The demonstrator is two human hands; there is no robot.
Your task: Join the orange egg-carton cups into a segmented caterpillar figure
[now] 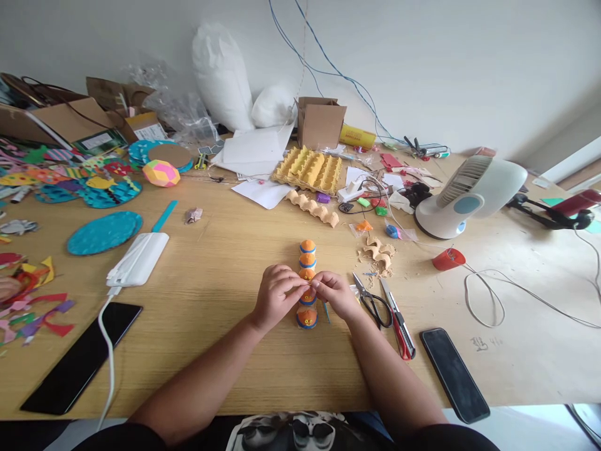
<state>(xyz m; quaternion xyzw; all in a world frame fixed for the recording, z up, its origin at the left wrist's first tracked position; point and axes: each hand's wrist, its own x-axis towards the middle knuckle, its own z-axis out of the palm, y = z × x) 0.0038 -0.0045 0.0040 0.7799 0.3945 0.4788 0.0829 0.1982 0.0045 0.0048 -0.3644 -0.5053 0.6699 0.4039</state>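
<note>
An upright row of orange domes with blue rims [307, 317], like a painted egg-carton strip, lies on the table in front of me. Small yellow bits sit on the nearer domes. Over the middle of the row, my left hand [280, 294] and my right hand [334, 292] meet with their fingertips pinched together. Whatever lies between the fingertips is too small to make out. Close to my right hand are a thin blue stick [327, 313], black-handled scissors [375, 304] and a red utility knife [402, 331].
A white fan [469, 191], red cup [448, 259] and phone [454, 374] are on the right. Yellow egg cartons [310, 169] and a cardboard box [320, 123] stand behind. Left are a power bank [138, 260], black tablet [82, 357] and another person's hand [8, 287] at paper scraps.
</note>
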